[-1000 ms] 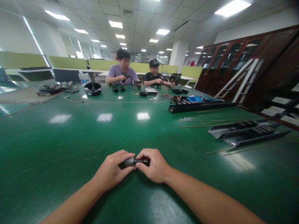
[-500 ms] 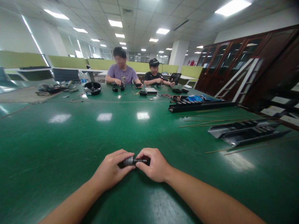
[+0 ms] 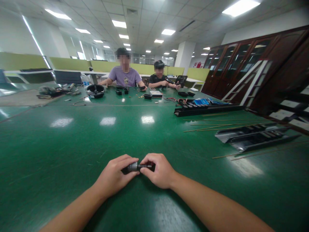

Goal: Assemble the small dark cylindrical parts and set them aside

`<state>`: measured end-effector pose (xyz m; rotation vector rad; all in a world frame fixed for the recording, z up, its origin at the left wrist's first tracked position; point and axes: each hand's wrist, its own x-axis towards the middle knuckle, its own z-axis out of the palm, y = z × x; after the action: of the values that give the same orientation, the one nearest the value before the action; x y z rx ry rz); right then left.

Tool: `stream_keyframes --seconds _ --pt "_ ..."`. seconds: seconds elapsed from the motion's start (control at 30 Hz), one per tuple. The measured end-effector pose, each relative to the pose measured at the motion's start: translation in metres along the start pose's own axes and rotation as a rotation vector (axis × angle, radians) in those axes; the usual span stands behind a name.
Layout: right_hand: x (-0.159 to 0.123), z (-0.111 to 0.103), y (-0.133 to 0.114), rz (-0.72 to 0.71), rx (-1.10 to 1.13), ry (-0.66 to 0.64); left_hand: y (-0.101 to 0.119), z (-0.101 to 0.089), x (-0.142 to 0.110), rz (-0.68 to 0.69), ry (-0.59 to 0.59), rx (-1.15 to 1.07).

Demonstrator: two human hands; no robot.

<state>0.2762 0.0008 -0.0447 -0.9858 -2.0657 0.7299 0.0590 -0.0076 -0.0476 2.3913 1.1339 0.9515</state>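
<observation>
Left hand [image 3: 116,177]: grip clamped on silver-and-black cylindrical piece [image 3: 132,167], held level over glossy green tabletop [image 3: 96,141]. Right hand [image 3: 159,172]: grip clamped on piece's slender dark ribbed shaft [image 3: 146,166]. Piece-tabletop contact: cannot tell.

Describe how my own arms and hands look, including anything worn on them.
The left forearm and right forearm are bare, with no sleeves in view. The left hand and right hand wear no gloves, and no watch or ring can be seen.
</observation>
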Motion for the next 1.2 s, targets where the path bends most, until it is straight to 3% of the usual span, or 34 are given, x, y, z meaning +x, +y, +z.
stream_keyframes --seconds 1.2 --pt "0.0005 0.0022 0.0001 0.04 -0.015 0.034 -0.0018 -0.0004 0.0006 0.031 0.05 0.028"
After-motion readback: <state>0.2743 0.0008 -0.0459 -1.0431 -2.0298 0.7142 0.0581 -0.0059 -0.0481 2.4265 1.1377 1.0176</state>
